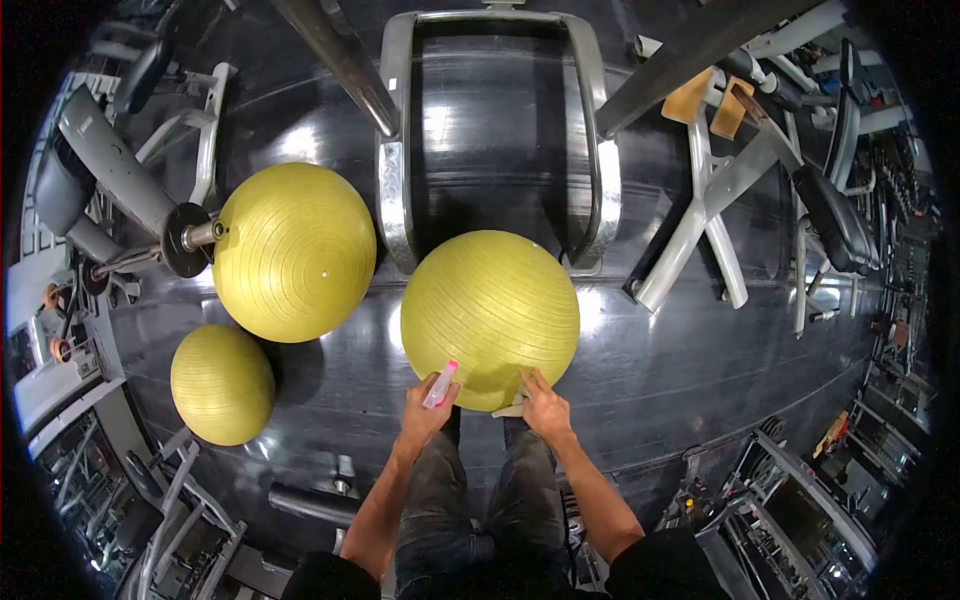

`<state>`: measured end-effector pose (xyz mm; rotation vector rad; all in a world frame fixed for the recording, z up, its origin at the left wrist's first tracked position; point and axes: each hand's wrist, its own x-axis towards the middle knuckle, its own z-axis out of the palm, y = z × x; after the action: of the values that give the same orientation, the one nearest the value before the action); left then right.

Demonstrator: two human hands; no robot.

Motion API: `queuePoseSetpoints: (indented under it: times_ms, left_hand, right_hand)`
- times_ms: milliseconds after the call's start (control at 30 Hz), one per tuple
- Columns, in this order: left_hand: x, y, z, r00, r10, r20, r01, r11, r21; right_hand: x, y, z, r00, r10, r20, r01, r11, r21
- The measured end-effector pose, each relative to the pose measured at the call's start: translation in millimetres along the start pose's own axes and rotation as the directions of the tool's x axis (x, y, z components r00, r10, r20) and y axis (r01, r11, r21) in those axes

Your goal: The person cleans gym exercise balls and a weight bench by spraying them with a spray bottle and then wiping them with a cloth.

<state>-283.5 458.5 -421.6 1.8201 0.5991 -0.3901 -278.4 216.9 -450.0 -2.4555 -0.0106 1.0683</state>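
A large yellow exercise ball (pixel 490 310) rests on the floor right in front of me. My left hand (pixel 423 412) is closed around a small clear bottle (pixel 439 388) with a pink top, held over the ball's near left side. At the near right side of the same ball is my right hand (pixel 545 408), fingers bent and close to its surface. A pale, cloth-like piece (pixel 511 409) shows beneath those fingers, partly hidden by the hand.
Two more yellow balls, a big one (pixel 290 260) and a smaller-looking one (pixel 222 385), sit to the left. A grey metal frame (pixel 397 190) stands just beyond the front ball. Gym machines with a weight post (pixel 205 234) are left; a crossed-leg bench (pixel 712 195) is right.
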Motion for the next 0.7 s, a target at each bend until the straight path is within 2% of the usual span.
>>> queuePoseSetpoints:
  times_ms: [33,100,233,333,433,500,567,600,667,700]
  left_hand:
    - [-3.6,7.8,-1.0,0.999,0.038,-0.022,-0.037,0.999,0.037]
    - [-7.3,10.5,-1.3,0.996,0.074,-0.041,-0.070,0.995,0.075]
    - [-10.6,16.4,-0.4,0.991,0.083,-0.107,-0.071,0.991,0.112]
    - [-8.8,24.1,-0.4,0.985,0.126,-0.122,-0.109,0.985,0.133]
    - [-7.2,24.5,4.1,0.985,0.141,-0.103,-0.125,0.982,0.142]
    - [-5.0,18.3,5.5,0.985,0.136,-0.108,-0.120,0.982,0.147]
    - [1.0,-2.3,11.8,0.984,0.080,-0.162,-0.074,0.996,0.044]
    - [5.5,-13.3,15.7,0.984,0.076,-0.163,-0.071,0.997,0.042]
    - [21.3,-36.4,25.1,0.942,-0.213,-0.260,0.110,0.926,-0.361]
    - [31.3,-50.1,29.5,0.941,-0.216,-0.261,0.111,0.925,-0.364]
  right_hand:
    - [-2.5,4.3,-1.3,1.000,-0.001,0.004,0.001,1.000,0.000]
    - [-7.7,13.1,-4.0,0.983,-0.065,-0.170,0.087,0.988,0.125]
    - [-18.9,2.4,-42.8,0.974,-0.026,-0.227,0.072,0.977,0.200]
    - [-21.4,3.6,-62.7,0.926,0.003,-0.377,0.146,0.919,0.365]
    - [-21.7,7.0,-90.5,0.897,-0.082,-0.434,0.231,0.925,0.302]
    - [-21.0,4.0,-109.2,0.879,-0.064,-0.473,0.226,0.928,0.295]
    - [-14.5,6.5,-124.4,0.803,-0.029,-0.595,0.316,0.868,0.384]
    - [-9.8,4.0,-129.1,0.805,-0.030,-0.593,0.314,0.869,0.382]
    - [4.4,-1.0,-137.4,0.832,0.165,-0.530,0.380,0.526,0.761]
    - [15.0,-5.6,-138.9,0.833,0.163,-0.528,0.379,0.528,0.760]
